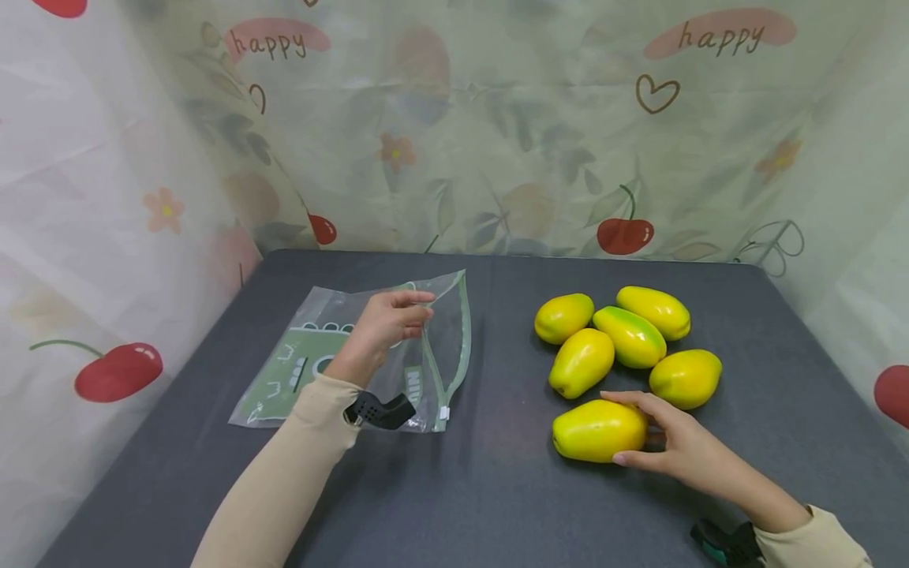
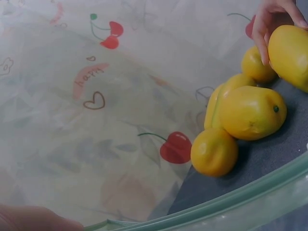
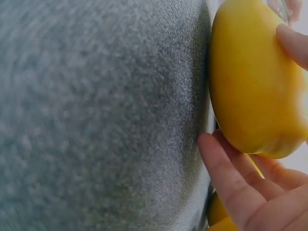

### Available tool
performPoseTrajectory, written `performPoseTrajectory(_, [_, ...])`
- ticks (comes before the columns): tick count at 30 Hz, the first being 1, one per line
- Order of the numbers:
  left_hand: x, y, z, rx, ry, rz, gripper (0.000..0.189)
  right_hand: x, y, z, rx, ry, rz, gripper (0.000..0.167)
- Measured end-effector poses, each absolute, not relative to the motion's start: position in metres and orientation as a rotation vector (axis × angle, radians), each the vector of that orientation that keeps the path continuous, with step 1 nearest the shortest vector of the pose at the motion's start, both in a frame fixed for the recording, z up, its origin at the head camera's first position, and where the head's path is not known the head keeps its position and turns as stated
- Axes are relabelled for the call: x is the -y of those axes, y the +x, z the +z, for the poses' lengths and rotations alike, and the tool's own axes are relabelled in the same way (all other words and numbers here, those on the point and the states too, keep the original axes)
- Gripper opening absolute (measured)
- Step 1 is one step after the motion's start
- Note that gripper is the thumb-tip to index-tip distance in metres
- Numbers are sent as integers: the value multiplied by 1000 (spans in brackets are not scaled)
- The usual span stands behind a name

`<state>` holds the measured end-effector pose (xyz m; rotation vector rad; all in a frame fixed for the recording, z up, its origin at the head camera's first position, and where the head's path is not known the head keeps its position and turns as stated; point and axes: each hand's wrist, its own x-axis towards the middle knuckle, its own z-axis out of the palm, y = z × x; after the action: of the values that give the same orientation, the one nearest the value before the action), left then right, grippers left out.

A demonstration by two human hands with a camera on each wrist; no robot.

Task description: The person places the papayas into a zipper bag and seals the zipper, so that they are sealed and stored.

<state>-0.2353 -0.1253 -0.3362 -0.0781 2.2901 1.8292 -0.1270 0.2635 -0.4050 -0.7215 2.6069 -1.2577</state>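
On the left of the table lies a clear zip bag point(image 1: 458, 339) with a green print and green edging, its mouth side lifted and facing right. My left hand point(image 1: 387, 327) pinches the bag's upper layer near the mouth. The bag's green edge point(image 2: 240, 197) crosses the bottom of the left wrist view. On the right, my right hand point(image 1: 675, 442) grips a yellow papaya point(image 1: 596, 431), thumb on the near side and fingers on the far side. In the right wrist view this papaya point(image 3: 255, 82) sits close against the dark cloth, with the lower fingers point(image 3: 231, 183) beside its end.
Several more yellow papayas lie grouped behind the gripped one, among them a green-tinged papaya point(image 1: 630, 338) in the middle. A white zip slider point(image 1: 444, 412) sits at the bag's near corner. Printed curtains point(image 1: 461, 134) stand around the dark table point(image 1: 497, 505).
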Motion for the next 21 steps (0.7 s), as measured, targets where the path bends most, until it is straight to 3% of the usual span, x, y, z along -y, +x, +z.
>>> performPoseTrajectory(21, [123,-235,-337,-2277,-68,1845,34,-248,-130,-372,-2727,-512,-1371,70])
